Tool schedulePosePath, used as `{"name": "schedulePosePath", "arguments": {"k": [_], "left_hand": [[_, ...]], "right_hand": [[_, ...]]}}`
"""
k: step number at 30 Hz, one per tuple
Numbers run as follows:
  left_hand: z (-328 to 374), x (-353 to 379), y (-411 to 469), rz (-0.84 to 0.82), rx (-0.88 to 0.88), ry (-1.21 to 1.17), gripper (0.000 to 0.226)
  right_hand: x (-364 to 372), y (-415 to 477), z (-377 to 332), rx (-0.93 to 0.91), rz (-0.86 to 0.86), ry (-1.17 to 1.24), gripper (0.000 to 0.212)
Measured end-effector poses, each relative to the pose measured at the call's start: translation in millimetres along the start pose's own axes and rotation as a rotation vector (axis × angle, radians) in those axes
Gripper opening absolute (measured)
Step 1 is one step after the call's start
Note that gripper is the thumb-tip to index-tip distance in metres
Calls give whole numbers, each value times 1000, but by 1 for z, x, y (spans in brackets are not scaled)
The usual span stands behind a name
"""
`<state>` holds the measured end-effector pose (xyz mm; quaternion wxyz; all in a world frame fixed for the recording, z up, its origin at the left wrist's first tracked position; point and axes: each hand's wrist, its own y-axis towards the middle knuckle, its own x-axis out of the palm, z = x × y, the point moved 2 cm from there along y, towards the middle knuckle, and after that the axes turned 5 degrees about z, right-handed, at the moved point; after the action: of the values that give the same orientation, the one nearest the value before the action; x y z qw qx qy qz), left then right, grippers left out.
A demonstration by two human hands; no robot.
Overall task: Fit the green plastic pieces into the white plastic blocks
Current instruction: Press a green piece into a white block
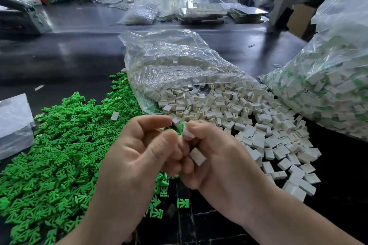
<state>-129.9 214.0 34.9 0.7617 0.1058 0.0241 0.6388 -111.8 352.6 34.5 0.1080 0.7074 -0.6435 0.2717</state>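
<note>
Head view: fingers of the left hand (139, 151) pinch one green piece (182, 127) against one white block (187, 135) gripped by the right hand (217, 157). A second white block (197, 156) lies tucked under the right fingers. Left of the fingers spreads an uncountable green heap (59, 145). To their right a white heap (258, 125) spills from one clear bag (169, 61) on the table (59, 55).

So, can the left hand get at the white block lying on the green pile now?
Probably yes: the block lies uncovered beside the left hand, though that hand pinches a green piece.
</note>
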Motion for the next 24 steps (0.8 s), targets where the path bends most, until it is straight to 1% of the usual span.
{"name": "schedulePosePath", "arguments": {"k": [2,3,4,6,9,12,14,16,17,18,20,22,24], "left_hand": [[1,-1,-5,30,267,548,30],[1,2,-6,11,357,752,34],[-1,5,-6,-22,382,864,37],[-5,9,-5,-77,352,941,39],[-5,10,-3,-87,315,912,29],[-2,9,-1,-8,228,725,4],[2,7,-2,23,230,676,12],[8,5,-1,37,256,691,7],[11,3,-1,45,257,683,7],[12,0,0,58,255,652,7],[14,-6,4,92,246,600,8],[14,-10,6,106,250,591,9],[14,-10,6,59,251,583,6]], "right_hand": [[-1,2,1,42,8,231,21],[-1,2,2,54,7,313,22],[-1,3,2,61,-4,361,25],[1,3,3,61,-27,407,30],[3,1,4,41,-55,396,27],[1,4,7,38,-97,331,28],[-2,8,5,11,-18,333,21],[-6,10,0,-26,85,369,12],[-7,10,-3,-42,98,378,7],[-8,10,-5,-49,96,385,3],[-11,8,-8,-28,81,349,14],[-11,6,-8,33,48,242,21],[-7,4,-6,73,-18,73,15]]}}
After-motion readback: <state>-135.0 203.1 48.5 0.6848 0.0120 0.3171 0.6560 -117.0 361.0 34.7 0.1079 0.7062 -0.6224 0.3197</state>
